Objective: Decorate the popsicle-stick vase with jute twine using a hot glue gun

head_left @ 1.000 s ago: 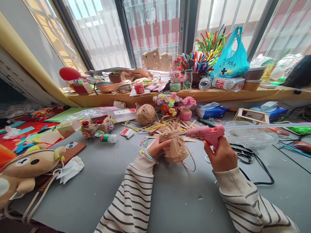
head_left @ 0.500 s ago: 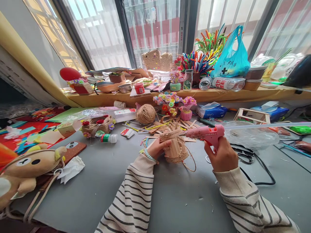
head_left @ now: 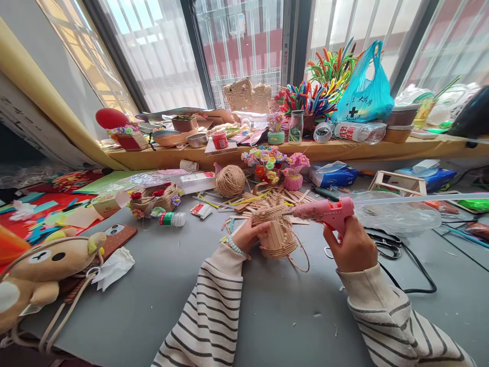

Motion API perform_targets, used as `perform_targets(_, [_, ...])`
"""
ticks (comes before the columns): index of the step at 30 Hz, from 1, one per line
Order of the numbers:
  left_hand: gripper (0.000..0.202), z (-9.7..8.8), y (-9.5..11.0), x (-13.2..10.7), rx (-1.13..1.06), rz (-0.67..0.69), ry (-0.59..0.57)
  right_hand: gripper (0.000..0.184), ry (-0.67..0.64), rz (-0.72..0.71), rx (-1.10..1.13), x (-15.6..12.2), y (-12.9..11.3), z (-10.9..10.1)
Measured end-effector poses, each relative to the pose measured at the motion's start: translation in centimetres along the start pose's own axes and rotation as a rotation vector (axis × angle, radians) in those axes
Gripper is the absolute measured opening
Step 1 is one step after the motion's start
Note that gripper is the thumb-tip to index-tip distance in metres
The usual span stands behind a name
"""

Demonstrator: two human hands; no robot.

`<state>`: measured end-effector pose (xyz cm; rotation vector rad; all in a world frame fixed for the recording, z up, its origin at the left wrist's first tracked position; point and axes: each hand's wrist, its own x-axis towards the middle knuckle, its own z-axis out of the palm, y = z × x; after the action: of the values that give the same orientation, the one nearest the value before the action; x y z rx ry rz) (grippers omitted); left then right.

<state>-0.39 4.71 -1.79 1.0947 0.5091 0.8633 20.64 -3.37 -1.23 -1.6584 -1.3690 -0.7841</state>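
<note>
My left hand (head_left: pixel 247 236) grips the left side of a small basket (head_left: pixel 277 238) made of flat wooden sticks, with twine wound round its top and bottom. A loose loop of twine (head_left: pixel 306 257) hangs from its right side. My right hand (head_left: pixel 352 247) is wrapped round the handle of a pink glue gun (head_left: pixel 328 211), a long clear glue stick (head_left: pixel 412 198) jutting from its back. The nozzle points left and is at the basket's upper rim; whether it touches cannot be made out.
Behind the basket lie loose wooden sticks (head_left: pixel 301 195) and a ball of twine (head_left: pixel 229 180). Scissors (head_left: pixel 388 248) and a black cord (head_left: pixel 420 275) are to the right. A plush bear (head_left: pixel 57 265), a phone (head_left: pixel 118 237), a crumpled tissue (head_left: pixel 113 269) and a small bottle (head_left: pixel 172 219) are on the left.
Almost nothing differs. The whole view has shifted by a few pixels; both hands keep their hold, and the nozzle remains at the basket's rim.
</note>
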Motion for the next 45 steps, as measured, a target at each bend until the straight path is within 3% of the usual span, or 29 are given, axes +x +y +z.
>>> perform_targets(18, [0.050,0.4,0.3,-0.1,0.030,0.024,-0.055,0.019,0.101,-0.102,-0.077,0.4,-0.5,-1.3])
perform_targets(29, [0.050,0.7,0.5,-0.2,0.028,0.024,-0.026,0.023,0.240,-0.292,-0.069,1.1,0.2,-1.4])
perform_targets(37, [0.057,0.6,0.5,-0.2,0.027,0.010,-0.006,0.023,0.244,-0.231,-0.043,1.2,0.5,-1.3])
perform_targets(45, [0.050,0.8,0.6,-0.2,0.005,0.025,-0.029,0.032,0.194,-0.070,0.009,0.9,0.4,-1.0])
